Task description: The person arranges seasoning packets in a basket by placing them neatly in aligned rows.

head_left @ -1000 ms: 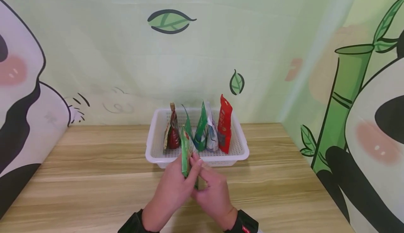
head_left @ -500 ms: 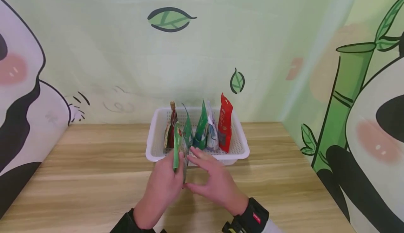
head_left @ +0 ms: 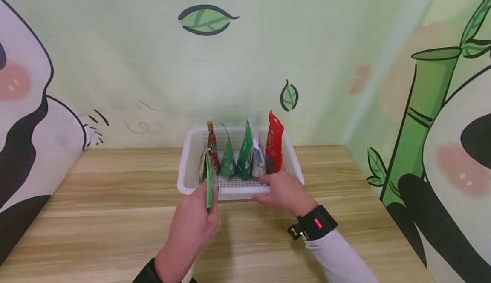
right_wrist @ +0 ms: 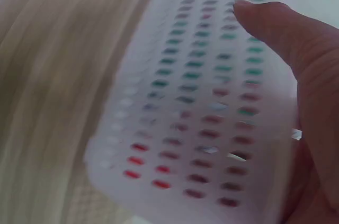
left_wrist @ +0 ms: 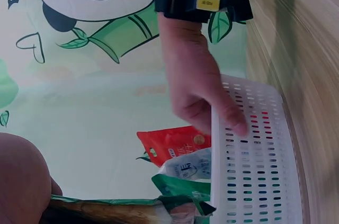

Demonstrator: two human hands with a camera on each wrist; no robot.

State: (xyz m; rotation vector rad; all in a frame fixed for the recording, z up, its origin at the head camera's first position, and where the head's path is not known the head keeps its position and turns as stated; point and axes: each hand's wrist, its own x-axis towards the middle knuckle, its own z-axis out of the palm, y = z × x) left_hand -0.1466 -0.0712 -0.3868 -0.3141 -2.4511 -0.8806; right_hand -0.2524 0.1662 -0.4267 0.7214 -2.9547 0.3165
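My left hand [head_left: 193, 221] holds a thin green packet [head_left: 209, 180] on edge, in front of the left part of a white plastic basket [head_left: 234, 197]. In the left wrist view the packet [left_wrist: 122, 211] shows a brown and green side. My right hand [head_left: 285, 192] grips the basket's near rim right of centre. Its thumb [left_wrist: 233, 115] lies against the outer perforated wall, and the other fingers go over the rim to the inside, mostly hidden. Standing in the basket are a red packet [head_left: 274, 144], a white-and-blue packet [head_left: 258, 159], two green packets [head_left: 244, 157] and dark red-brown packaging [head_left: 212, 146].
The basket stands on a wood-grain table [head_left: 115, 215], close to the back wall. A printed cloth backdrop [head_left: 245, 61] with pandas and leaves encloses the back and sides. A black wrist strap with a small camera [head_left: 312, 223] sits on the right wrist.
My right hand has left the green packet and moved right and forward onto the basket's rim. My left hand has shifted left, still holding the packet.
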